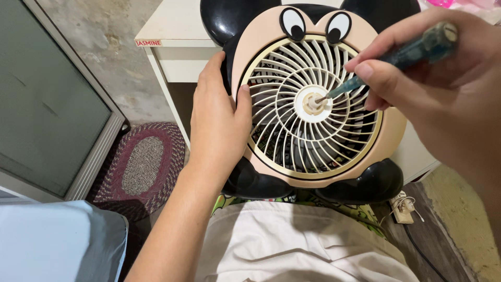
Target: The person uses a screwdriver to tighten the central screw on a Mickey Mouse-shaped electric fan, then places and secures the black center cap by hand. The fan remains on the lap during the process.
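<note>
A cartoon-mouse-shaped fan point(386, 133), black with a peach face and a cream grille, rests upright on my lap. My left hand point(216, 112) grips its left side, thumb lying on the grille rim. My right hand point(428, 68) holds a screwdriver point(412, 52) with a translucent teal handle. Its tip touches the small knob at the grille's white centre hub point(313, 103).
A white table point(177, 36) stands behind the fan. An oval braided rug point(143, 164) lies on the floor at left, beside a grey-framed panel point(49, 109). A power strip with plugs point(403, 206) sits on the floor at right.
</note>
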